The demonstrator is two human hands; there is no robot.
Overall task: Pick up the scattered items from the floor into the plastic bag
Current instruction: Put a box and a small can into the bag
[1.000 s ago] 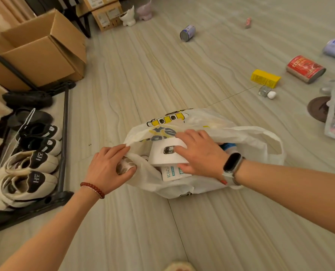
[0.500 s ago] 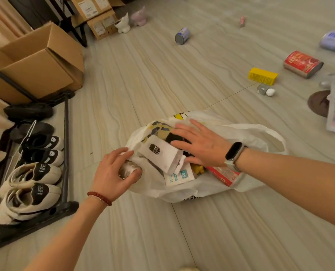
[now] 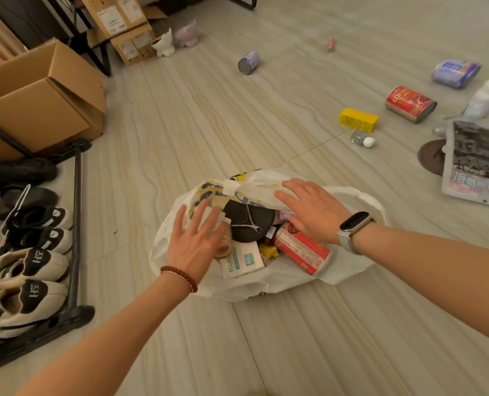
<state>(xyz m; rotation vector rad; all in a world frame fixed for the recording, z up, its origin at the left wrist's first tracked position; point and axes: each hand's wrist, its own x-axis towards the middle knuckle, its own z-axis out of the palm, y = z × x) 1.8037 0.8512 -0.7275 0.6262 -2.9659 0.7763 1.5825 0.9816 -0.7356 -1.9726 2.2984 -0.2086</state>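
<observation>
The white plastic bag [image 3: 269,281] lies open on the floor, holding a black round case [image 3: 249,224], a red can [image 3: 302,251], a white box marked 50 [image 3: 244,260] and a yellow thing. My left hand [image 3: 196,241] hovers flat, fingers spread, over the bag's left side, covering a small jar. My right hand [image 3: 309,211] rests with straight fingers on the bag's far rim. Scattered on the floor: a yellow box [image 3: 358,120], a small clear bottle [image 3: 362,139], a red tin [image 3: 410,103], a blue pack [image 3: 454,72], a grey can [image 3: 248,62].
A shoe rack [image 3: 76,224] with several shoes stands at the left, cardboard boxes [image 3: 43,101] behind it. A white bottle [image 3: 484,97], a printed packet [image 3: 477,164] and a brown disc [image 3: 430,155] lie at the right. Two small figurines [image 3: 174,41] stand far back.
My left hand let go of the small jar and opened over the bag. The white carton has gone down into the bag. My right hand moved to the bag's far rim.
</observation>
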